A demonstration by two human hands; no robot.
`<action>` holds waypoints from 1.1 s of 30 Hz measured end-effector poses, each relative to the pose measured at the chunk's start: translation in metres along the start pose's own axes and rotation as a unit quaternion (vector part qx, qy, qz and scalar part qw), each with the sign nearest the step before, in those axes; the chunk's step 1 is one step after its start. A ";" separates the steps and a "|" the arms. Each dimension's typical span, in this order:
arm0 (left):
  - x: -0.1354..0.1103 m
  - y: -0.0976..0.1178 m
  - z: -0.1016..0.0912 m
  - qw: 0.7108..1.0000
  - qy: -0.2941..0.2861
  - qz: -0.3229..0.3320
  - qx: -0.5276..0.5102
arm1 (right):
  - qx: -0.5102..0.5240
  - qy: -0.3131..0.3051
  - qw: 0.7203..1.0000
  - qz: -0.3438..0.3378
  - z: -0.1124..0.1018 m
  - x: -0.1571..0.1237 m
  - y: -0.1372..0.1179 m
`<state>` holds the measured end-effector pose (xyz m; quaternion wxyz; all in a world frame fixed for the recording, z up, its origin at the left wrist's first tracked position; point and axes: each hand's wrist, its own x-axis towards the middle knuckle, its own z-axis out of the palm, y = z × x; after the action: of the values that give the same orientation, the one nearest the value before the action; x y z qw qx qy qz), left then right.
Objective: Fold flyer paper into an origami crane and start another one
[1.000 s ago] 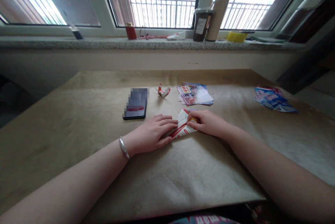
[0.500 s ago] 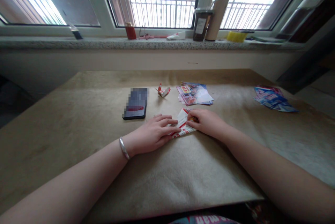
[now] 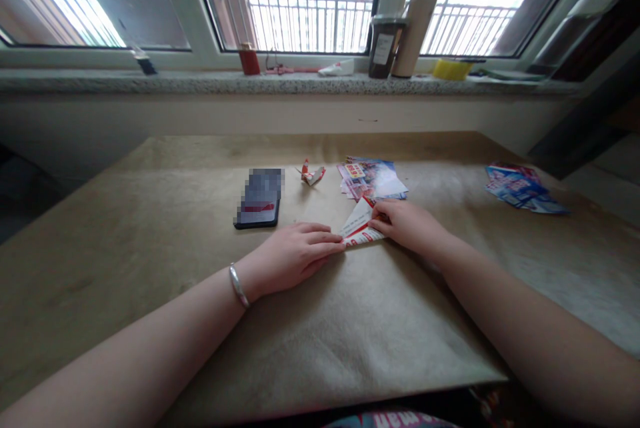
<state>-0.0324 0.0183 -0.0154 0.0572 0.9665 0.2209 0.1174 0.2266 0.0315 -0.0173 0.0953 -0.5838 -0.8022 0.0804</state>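
A folded sheet of paper (image 3: 357, 223), white with red print and a pointed left corner, lies on the table between my two hands. My left hand (image 3: 306, 251) rests flat with its fingers stretched out, the fingertips touching the paper's left corner. My right hand (image 3: 400, 220) has its fingers curled around the paper's right part and grips it; that part is mostly hidden. Beyond the paper stands a small folded paper figure (image 3: 313, 175) in red and white.
A phone (image 3: 259, 200) lies left of the figure. Behind my right hand is a pile of printed leaflets (image 3: 377, 178). More blue leaflets (image 3: 523, 188) lie at the far right. On the windowsill (image 3: 200, 83) stand a dark container (image 3: 385, 48) and a cardboard tube (image 3: 423, 15).
The paper has moved slightly right and away from me with my right hand. My left hand now touches only its left corner, so more of the print shows.
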 end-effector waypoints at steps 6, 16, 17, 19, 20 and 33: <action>-0.001 -0.002 0.003 1.000 0.012 0.005 -0.001 | -0.041 0.015 0.999 0.011 -0.001 -0.001 0.004; -0.001 -0.002 0.004 1.000 0.009 0.007 0.011 | -0.093 0.079 0.975 -0.187 0.003 -0.005 -0.020; -0.001 -0.002 0.004 1.000 0.008 0.007 0.013 | -0.095 0.077 0.972 -0.199 0.004 -0.006 -0.024; -0.001 -0.001 0.004 1.000 0.009 0.004 0.016 | -0.112 0.097 0.969 -0.200 0.005 -0.008 -0.029; -0.001 -0.001 0.005 1.000 0.009 0.002 0.017 | -0.124 0.108 0.967 -0.197 0.005 -0.009 -0.032; 0.001 0.004 0.004 0.999 0.029 0.003 0.016 | -0.044 0.073 0.986 -0.145 0.010 -0.003 -0.025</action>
<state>-0.0286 0.0149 -0.0182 0.0354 0.9643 0.2208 0.1419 0.2018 0.0207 -0.0208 0.1385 -0.4693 -0.8720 -0.0124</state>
